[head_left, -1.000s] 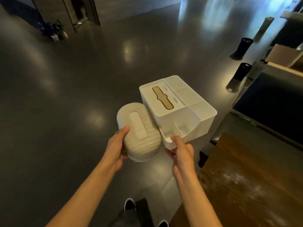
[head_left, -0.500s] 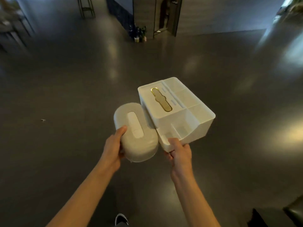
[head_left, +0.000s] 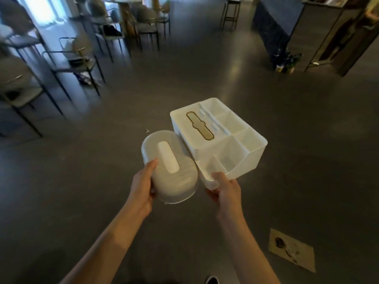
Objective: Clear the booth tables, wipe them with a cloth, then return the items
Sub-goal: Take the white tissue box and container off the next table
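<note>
Over bare dark floor (head_left: 82, 191), left hand (head_left: 143, 188) grips the oval box (head_left: 170, 167); right hand (head_left: 225, 186) pinches the organizer (head_left: 219, 138) by one corner, so it may tip and fall.

Chairs (head_left: 78, 58) blurred — shoe (head_left: 212, 280) cut by bottom edge; floor sheet (head_left: 292, 250) print unreadable.

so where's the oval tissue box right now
Head view, centre: the oval tissue box is in the left hand, touching the white organiser on its right.
</note>
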